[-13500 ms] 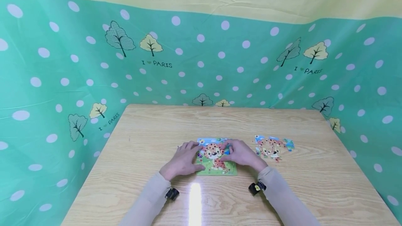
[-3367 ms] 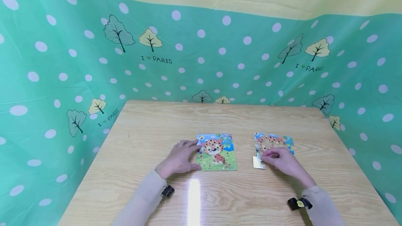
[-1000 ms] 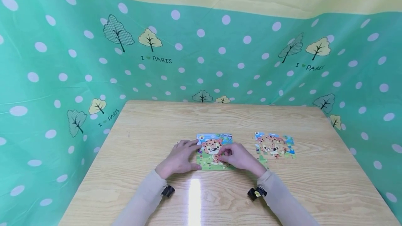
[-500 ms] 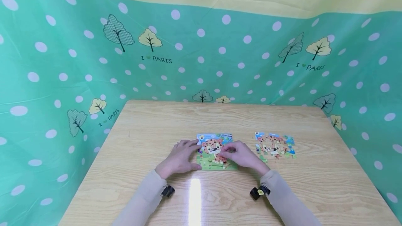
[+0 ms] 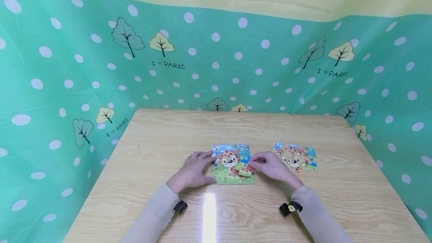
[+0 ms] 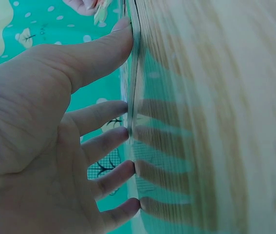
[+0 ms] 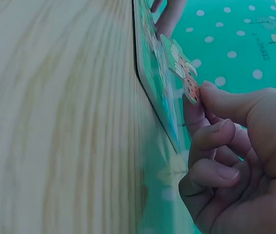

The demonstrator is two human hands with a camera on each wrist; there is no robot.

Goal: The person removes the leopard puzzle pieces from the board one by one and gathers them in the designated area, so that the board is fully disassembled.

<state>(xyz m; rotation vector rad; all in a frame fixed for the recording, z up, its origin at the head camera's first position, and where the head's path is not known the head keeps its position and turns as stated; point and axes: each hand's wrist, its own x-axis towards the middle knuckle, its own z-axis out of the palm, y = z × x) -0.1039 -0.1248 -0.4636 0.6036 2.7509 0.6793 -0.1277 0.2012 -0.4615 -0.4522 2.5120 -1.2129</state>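
Observation:
A square puzzle board [image 5: 222, 177] with a cartoon leopard cub lies flat on the table. My left hand [image 5: 192, 171] rests at its left edge, fingers spread and fairly straight; the left wrist view shows the thumb [image 6: 99, 51] and fingertips touching the edge. Between thumb and index finger my right hand [image 5: 271, 166] pinches a puzzle piece [image 5: 245, 170] printed with spotted body and paws. In the right wrist view that piece [image 7: 178, 63] is tilted and raised just off the board, the other fingers curled beneath my right hand [image 7: 240, 151].
Several puzzle pieces [image 5: 293, 151], partly joined into a leopard face, lie right of the board; my right hand and wrist hide some of that area. The wooden table [image 5: 168, 130] meets a green dotted cloth [image 5: 216, 81] behind and on both sides.
My right hand first took a piece from the right-hand group and brought it over the board. In the last half second it drew back slightly right with the piece. My left hand stays put.

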